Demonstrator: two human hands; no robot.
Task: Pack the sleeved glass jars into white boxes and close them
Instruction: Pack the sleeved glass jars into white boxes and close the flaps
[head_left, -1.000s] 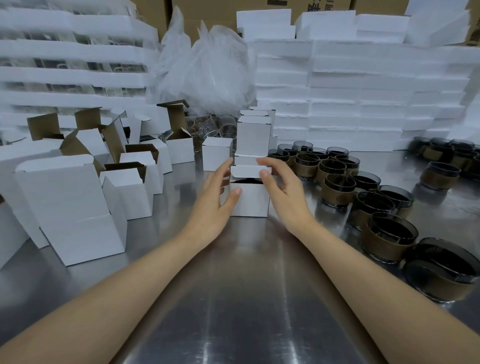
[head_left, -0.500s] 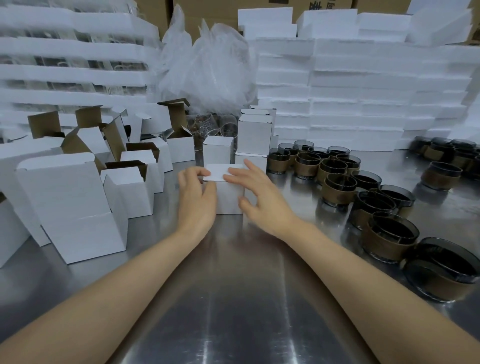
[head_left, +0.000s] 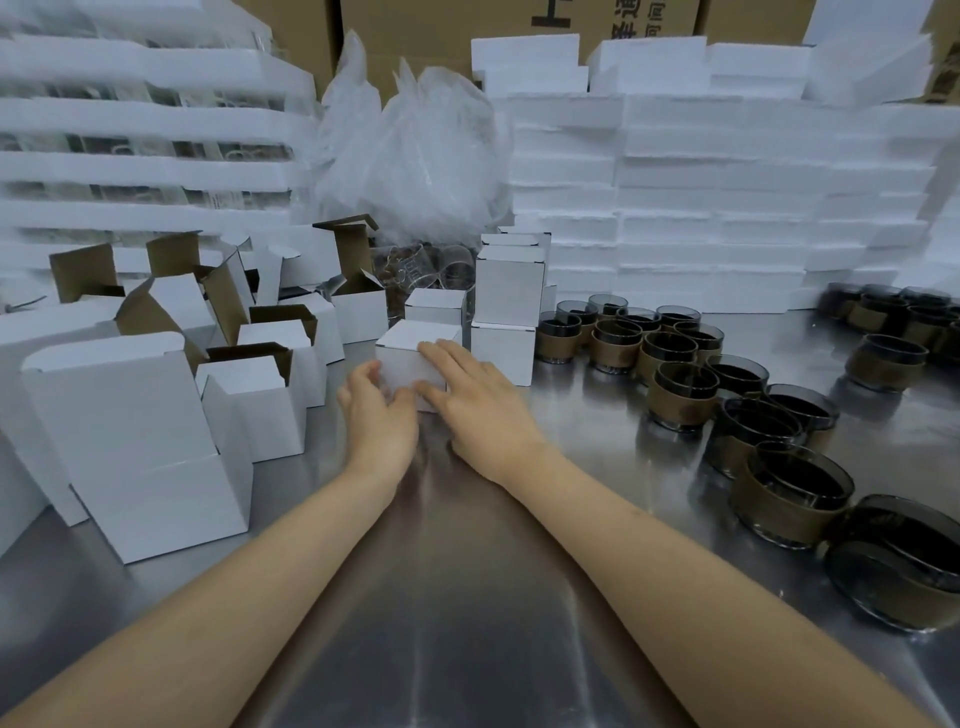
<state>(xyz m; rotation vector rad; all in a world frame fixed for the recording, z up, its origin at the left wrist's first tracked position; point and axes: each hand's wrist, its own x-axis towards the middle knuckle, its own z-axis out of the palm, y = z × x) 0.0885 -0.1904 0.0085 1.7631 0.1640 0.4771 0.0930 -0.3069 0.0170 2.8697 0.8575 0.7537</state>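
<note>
Head view looks down on a brushed steel desk (head_left: 467, 597) whose sheen mirrors both forearms. At its middle stands a closed white box (head_left: 415, 358), touching neither the stack behind nor the open cartons. The left hand (head_left: 376, 415) cups its near left corner with curled fingers; the right hand (head_left: 478, 400) lies across its top and right side, fingers nearly straight, thumb against the front face. Just behind it are more closed boxes (head_left: 509, 291), stacked two high beside a single one. To the left crowd open empty cartons (head_left: 249, 384), brown inside, flaps up, and a larger white carton (head_left: 140, 441) nearest the camera. On the right the sleeved glass jars (head_left: 680, 395), dark glass in brown bands, stand upright in a loose curving row toward the near right edge, with a further group (head_left: 893, 322) well apart. Along the back rise white foam slabs (head_left: 727, 208), a crumpled clear plastic bag (head_left: 410, 145), foam trays (head_left: 130, 156) holding glassware, and brown cardboard shipping boxes (head_left: 467, 26).
</note>
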